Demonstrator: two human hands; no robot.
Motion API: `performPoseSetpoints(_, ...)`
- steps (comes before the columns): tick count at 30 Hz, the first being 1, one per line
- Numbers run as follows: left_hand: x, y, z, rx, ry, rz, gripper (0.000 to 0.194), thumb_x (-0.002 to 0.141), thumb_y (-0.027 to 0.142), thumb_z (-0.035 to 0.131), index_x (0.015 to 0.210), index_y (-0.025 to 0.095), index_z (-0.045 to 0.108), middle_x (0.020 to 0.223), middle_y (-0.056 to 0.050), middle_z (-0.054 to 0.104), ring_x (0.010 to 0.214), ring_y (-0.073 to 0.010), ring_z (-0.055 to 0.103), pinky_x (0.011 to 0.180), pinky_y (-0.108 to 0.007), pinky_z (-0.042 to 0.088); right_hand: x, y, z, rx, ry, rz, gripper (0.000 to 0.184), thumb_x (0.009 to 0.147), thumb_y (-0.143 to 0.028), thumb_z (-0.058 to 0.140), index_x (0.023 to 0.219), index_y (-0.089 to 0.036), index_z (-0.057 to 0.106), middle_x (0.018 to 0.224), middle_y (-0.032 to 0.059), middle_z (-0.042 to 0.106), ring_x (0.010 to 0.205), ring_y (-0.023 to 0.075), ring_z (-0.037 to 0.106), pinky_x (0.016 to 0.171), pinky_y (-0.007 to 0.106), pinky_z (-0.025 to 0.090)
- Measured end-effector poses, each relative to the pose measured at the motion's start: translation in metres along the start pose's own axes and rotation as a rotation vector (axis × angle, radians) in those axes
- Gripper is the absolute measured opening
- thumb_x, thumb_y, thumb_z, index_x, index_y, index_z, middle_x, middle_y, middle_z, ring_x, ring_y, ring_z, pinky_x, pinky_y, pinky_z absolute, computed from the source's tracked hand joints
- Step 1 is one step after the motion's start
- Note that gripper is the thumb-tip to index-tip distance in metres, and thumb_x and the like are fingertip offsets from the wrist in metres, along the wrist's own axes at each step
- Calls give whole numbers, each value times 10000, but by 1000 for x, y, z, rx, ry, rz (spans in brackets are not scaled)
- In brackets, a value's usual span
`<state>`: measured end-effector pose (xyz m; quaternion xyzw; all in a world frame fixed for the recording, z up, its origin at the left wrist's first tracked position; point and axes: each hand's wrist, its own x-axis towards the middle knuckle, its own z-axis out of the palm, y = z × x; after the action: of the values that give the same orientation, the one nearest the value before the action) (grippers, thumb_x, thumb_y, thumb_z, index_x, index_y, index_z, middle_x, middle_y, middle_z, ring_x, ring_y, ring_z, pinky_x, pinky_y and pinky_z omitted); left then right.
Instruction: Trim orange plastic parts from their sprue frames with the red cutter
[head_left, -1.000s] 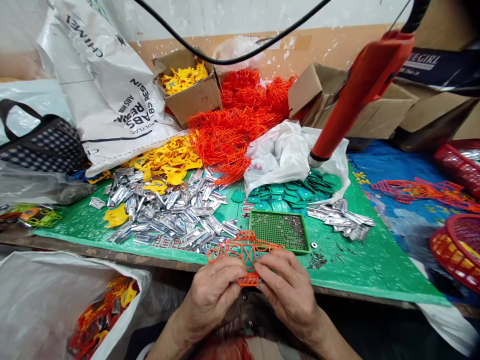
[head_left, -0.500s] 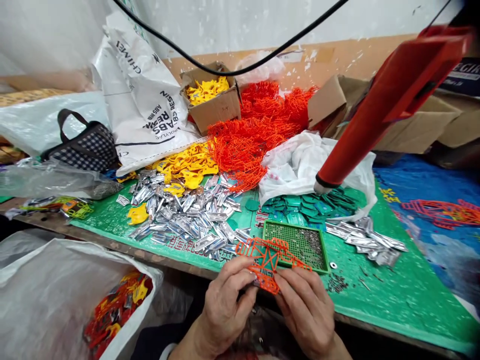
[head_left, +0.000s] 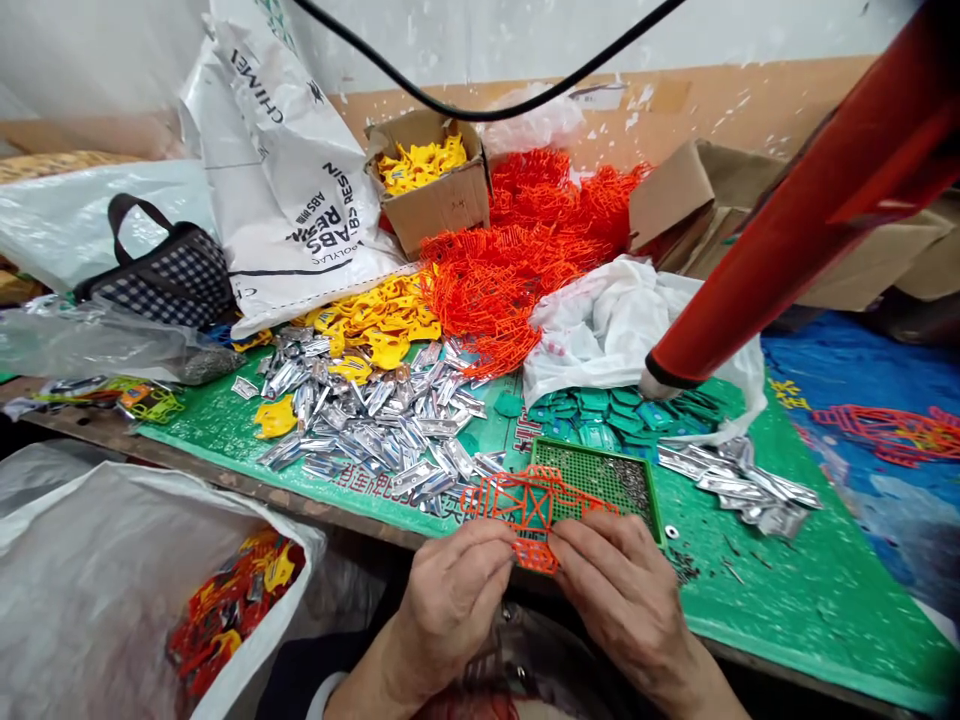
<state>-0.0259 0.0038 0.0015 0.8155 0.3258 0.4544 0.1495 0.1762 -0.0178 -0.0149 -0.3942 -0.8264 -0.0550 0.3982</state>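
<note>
Between my two hands is an orange openwork plastic frame [head_left: 534, 505], held over the table's front edge. My left hand [head_left: 457, 590] pinches its left side, with the fingers closed. On the other side my right hand [head_left: 619, 590] grips the frame with bent fingers and thumb. The fingers hide parts of the frame's lower half. Just behind it lies a green mesh tray [head_left: 577, 465] with tiny metal pieces [head_left: 628, 484] gathered at its right end. Silvery metal plates [head_left: 390, 440] are heaped to the left of the tray.
Yellow plastic parts [head_left: 386, 325] and a mass of orange frames [head_left: 517, 250] lie farther back. Green pieces [head_left: 600, 415] spill from a white bag [head_left: 592, 320]. A red pole-like tool [head_left: 780, 220] slants in from the right. An open sack [head_left: 97, 580] stands at lower left.
The fingers of my left hand have closed in more tightly on the frame, and my right hand has shifted slightly. The whole view has moved a little, and the red tool appears larger.
</note>
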Motion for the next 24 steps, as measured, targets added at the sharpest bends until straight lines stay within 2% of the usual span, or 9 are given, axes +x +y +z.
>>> performPoseSetpoints(3, 3, 5, -3, 107, -57, -65, 221, 884, 25, 505, 1022, 169, 600, 827, -56, 738, 727, -155, 720, 683, -229, 581, 5, -2, 3, 26, 17, 43, 105, 896, -63, 595, 970, -111, 653, 918, 105, 745, 901, 244, 546, 758, 386, 399)
performPoseSetpoints(6, 11, 16, -13, 157, -258, -120, 255, 892, 45, 447, 1022, 166, 629, 831, -67, 728, 728, -187, 701, 674, -274, 567, 11, -9, 2, 148, -13, 105, 55, 914, -87, 579, 907, -131, 612, 840, 79, 707, 832, 208, 542, 738, 367, 375)
performPoseSetpoints(8, 19, 23, -23, 62, -428, -170, 247, 877, 50, 451, 869, 195, 650, 798, -48, 709, 733, -180, 674, 681, -262, 539, 15, -14, -1, 268, -63, 123, 79, 945, -141, 548, 870, -153, 571, 770, 48, 658, 766, 181, 526, 708, 349, 361)
performPoseSetpoints(11, 32, 29, -33, -176, -715, -348, 222, 827, 42, 514, 718, 201, 624, 779, -8, 682, 725, -141, 621, 650, -210, 468, 19, -17, -10, 393, -140, 125, 158, 982, -238, 505, 831, -189, 500, 700, 6, 588, 701, 154, 492, 669, 321, 358)
performPoseSetpoints(13, 38, 29, -32, -315, -810, -521, 232, 799, 40, 528, 624, 186, 571, 716, 20, 621, 693, -119, 560, 619, -199, 411, 21, -17, -15, 426, -240, 175, 162, 988, -260, 494, 839, -200, 482, 728, 4, 578, 720, 154, 495, 673, 312, 380)
performPoseSetpoints(17, 36, 19, -20, -613, -759, -875, 170, 823, 143, 517, 677, 161, 602, 735, 27, 540, 693, -116, 462, 618, -222, 351, 24, -12, -19, 448, -463, 346, 155, 993, -263, 480, 854, -204, 515, 799, 15, 590, 786, 167, 528, 729, 332, 448)
performPoseSetpoints(20, 28, 10, -12, -898, -697, -1027, 158, 817, 256, 564, 805, 143, 675, 703, 28, 513, 658, -117, 413, 601, -235, 317, 27, -7, -22, 411, -462, 368, 122, 969, -301, 531, 897, -205, 557, 842, 27, 611, 807, 180, 561, 710, 335, 493)
performPoseSetpoints(22, 26, 5, -11, -1020, -652, -1108, 199, 781, 309, 612, 830, 138, 701, 665, 26, 527, 616, -115, 406, 582, -238, 309, 31, 4, -30, 353, -325, 380, 189, 935, -331, 590, 1082, -212, 583, 1025, 70, 633, 948, 212, 597, 779, 363, 529)
performPoseSetpoints(24, 26, 3, -11, -1056, -585, -1186, 221, 738, 335, 648, 813, 142, 725, 636, 18, 563, 579, -116, 423, 566, -238, 318, 37, 25, -45, 219, -18, 452, 369, 899, -337, 641, 1245, -241, 558, 1194, 102, 598, 1095, 251, 583, 877, 417, 526)
